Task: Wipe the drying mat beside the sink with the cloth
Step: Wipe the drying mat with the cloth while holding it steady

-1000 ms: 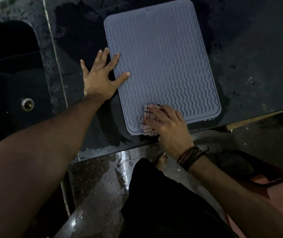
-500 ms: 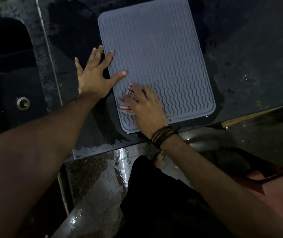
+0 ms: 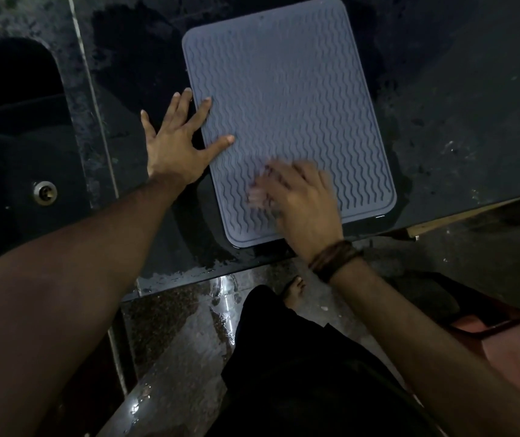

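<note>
A grey drying mat (image 3: 287, 99) with wavy ridges lies on the dark wet counter, to the right of the sink. My left hand (image 3: 176, 146) is spread flat at the mat's left edge, thumb and index finger resting on the mat, holding nothing. My right hand (image 3: 302, 200) presses a small striped cloth (image 3: 257, 197) onto the near part of the mat. Hand and cloth are motion-blurred, and the hand covers most of the cloth.
The dark sink basin (image 3: 9, 121) with its drain (image 3: 44, 191) lies at the left. The wet counter (image 3: 460, 121) stretches to the right of the mat, its front edge just below the mat. Beneath it I see wet floor (image 3: 189, 326), my dark trousers and a bare foot (image 3: 294, 291).
My right hand swept the cloth from the mat's near edge up and left towards my left thumb, then back right along the near part. My left hand has stayed planted on the left edge.
</note>
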